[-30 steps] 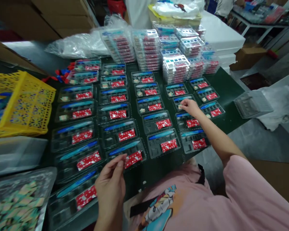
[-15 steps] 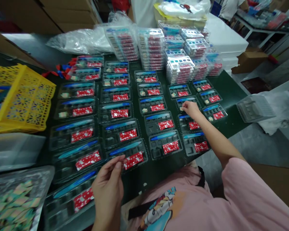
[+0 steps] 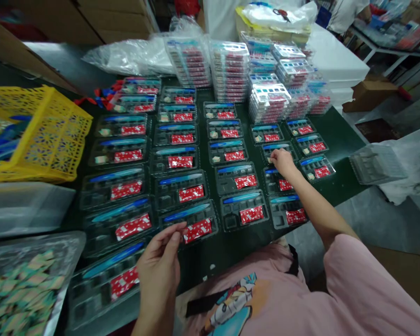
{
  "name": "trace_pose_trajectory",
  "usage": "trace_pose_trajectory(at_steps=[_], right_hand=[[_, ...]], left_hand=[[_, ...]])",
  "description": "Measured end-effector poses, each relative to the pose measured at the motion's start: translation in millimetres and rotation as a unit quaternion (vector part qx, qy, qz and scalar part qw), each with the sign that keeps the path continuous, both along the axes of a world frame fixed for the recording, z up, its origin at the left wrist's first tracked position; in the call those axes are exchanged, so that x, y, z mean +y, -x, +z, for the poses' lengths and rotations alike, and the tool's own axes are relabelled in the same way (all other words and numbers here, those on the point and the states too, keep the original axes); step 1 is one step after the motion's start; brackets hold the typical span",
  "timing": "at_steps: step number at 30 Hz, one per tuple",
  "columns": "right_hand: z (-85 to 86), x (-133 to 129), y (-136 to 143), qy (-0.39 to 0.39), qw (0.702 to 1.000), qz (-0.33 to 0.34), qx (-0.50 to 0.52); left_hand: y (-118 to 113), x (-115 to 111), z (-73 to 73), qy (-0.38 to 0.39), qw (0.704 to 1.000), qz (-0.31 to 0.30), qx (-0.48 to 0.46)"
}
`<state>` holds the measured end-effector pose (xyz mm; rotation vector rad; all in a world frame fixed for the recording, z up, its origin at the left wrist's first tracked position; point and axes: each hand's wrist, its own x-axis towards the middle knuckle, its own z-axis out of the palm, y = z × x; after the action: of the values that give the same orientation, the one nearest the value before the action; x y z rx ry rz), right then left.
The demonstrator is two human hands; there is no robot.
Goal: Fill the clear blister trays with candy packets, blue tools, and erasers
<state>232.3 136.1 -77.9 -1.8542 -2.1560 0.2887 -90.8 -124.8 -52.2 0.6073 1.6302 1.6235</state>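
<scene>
Rows of clear plastic trays (image 3: 231, 186) cover the dark green table (image 3: 199, 254), each with a blue pen and a red patterned packet (image 3: 251, 214); some also hold a small pale piece (image 3: 216, 159). My right hand (image 3: 281, 160) reaches into a tray in the fourth column, fingertips pinched at a small pale piece (image 3: 269, 159). My left hand (image 3: 164, 252) is near the front edge, thumb and forefinger together beside the red packet (image 3: 197, 231) of a front tray; whatever lies between them is too small to make out.
A yellow basket (image 3: 58, 135) of pens stands left, above a metal tray (image 3: 77, 242) of small green-beige pieces. Filled packs (image 3: 230, 70) are stacked at the back. Nested clear trays (image 3: 376, 163) lie right. Another person (image 3: 345, 16) is at the far back.
The view has shifted slightly, so the trays and stacks appear a little further right. Both hands keep nearly the same pose over the same trays.
</scene>
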Motion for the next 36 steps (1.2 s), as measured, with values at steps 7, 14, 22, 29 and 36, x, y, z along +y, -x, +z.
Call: trace_pose_trajectory(at_steps=[7, 14, 22, 29, 36], right_hand=[[0.1, -11.1, -1.5, -0.038, 0.996, 0.075, -0.003], [0.1, -15.1, -3.0, -0.028, 0.992, 0.107, -0.056], [19.2, -30.7, 53.9, -0.128, 0.965, 0.228, 0.028], [38.9, -101.1, 234.6, -0.045, 0.877, 0.455, 0.145], [36.0, -175.8, 370.0, 0.075, 0.779, 0.599, 0.170]], left_hand=[[7.4, -6.6, -1.9, -0.006, 1.000, 0.005, 0.003], [39.2, -28.2, 5.5, -0.026, 0.997, 0.064, 0.034], [103.0, -103.1, 9.4, -0.021, 0.969, 0.222, 0.104], [152.1, -178.1, -2.4, 0.055, 0.929, 0.320, 0.177], [178.7, -213.4, -17.8, 0.199, 0.869, 0.275, 0.361]])
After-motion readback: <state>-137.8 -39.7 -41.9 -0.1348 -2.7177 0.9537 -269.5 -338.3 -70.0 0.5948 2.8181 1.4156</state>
